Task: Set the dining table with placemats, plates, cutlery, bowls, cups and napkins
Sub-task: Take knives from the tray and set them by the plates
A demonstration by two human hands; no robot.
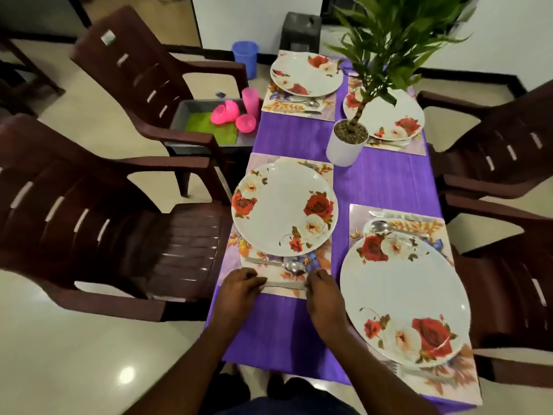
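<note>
Low in the middle of the frame, the left hand (239, 287) and right hand (321, 290) reach forward, knuckles up, each pinching 1 end of a flat knife (284, 284). The knife lies across the near edge of a flowery placemat (321, 259), just below a spoon (294, 267) and a rose plate (284, 209). Pink cups (250, 103) sit in a grey tray (191, 110) at the upper left.

Bare purple cloth (386, 181) runs free behind the potted plant (344, 145).

1. Four placemats lie on the table (386, 181), two per side, each bearing a plate.
2. The potted plant (345, 142) stands between the far placemats.
3. A tray (191, 110) holding cups rests on the far-left chair (134, 73).
</note>
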